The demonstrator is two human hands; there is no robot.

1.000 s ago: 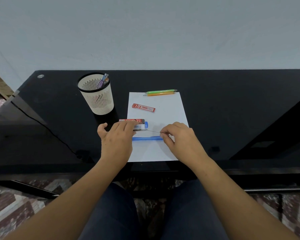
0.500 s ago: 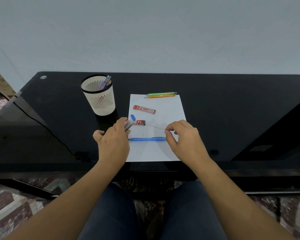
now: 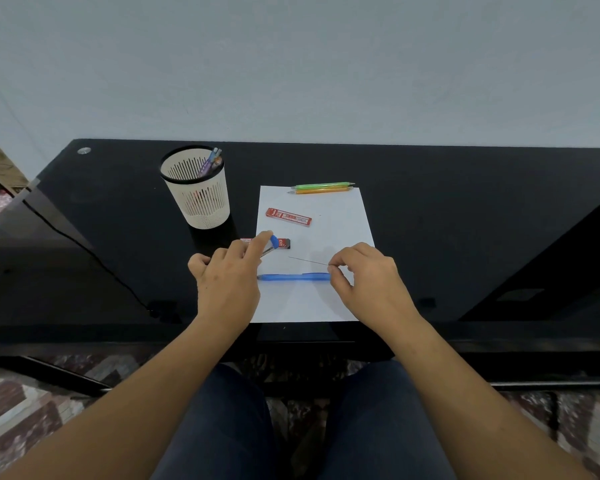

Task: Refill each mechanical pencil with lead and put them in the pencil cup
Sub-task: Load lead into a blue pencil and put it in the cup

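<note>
My right grip (image 3: 364, 282) pinches the brittle lead (image 3: 307, 260) by its end, so I'd go light; left grip (image 3: 227, 282) holds, seemingly, a lead case (image 3: 272, 244).

I see blue pencil (image 3: 293, 277) flat on near half of white sheet (image 3: 309, 306), lying left-right, tapered end left. Thin dark lead (image 3: 307, 261) just beyond it, right end pinched by right hand (image 3: 364, 278), left end free. Red lead case (image 3: 288, 217) flat mid-sheet, slightly angled. Second red case (image 3: 284, 243) at sheet's left edge, partly behind left hand (image 3: 227, 282), which pinches blue-ended piece (image 3: 273, 241); can't tell what. Green pencil (image 3: 321, 185), orange pencil (image 3: 319, 190) side by side along sheet's far edge. White slotted cup (image 3: 201, 199) upright left of sheet, pencils (image 3: 210, 162) leaning inside.
</note>
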